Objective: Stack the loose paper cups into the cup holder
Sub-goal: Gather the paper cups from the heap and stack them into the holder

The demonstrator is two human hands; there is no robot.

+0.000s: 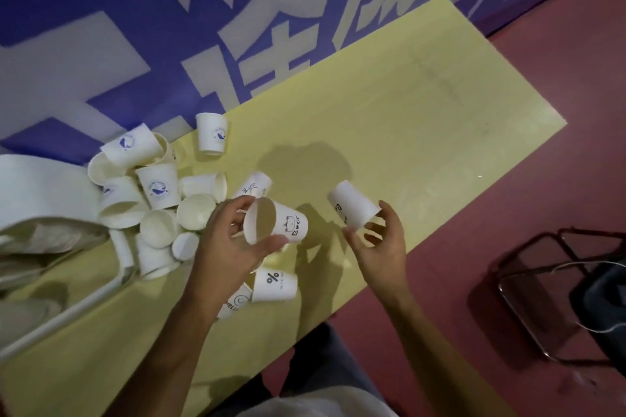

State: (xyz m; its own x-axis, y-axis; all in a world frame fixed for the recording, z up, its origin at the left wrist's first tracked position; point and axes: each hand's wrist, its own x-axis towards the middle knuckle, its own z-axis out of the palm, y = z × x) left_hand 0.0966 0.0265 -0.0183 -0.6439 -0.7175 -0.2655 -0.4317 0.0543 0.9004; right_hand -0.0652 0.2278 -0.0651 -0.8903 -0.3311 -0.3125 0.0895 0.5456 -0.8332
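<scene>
My left hand [233,240] grips a white paper cup printed "Bear" [279,225], held on its side with its mouth toward me. My right hand [379,244] holds a second white paper cup [352,203] by its rim end, bottom pointing up and left. The two cups are apart, above the yellow table [389,118]. Several loose white cups [159,186] lie piled at the left. One cup [210,134] stands upside down near the wall. A "%" cup [275,284] sits under my left wrist. A white holder-like object [40,193] lies at the far left.
A blue banner with large white characters [169,27] runs behind the table. A dark metal-frame chair [559,291] stands on the red floor at the right. The table's near edge runs diagonally close to my arms.
</scene>
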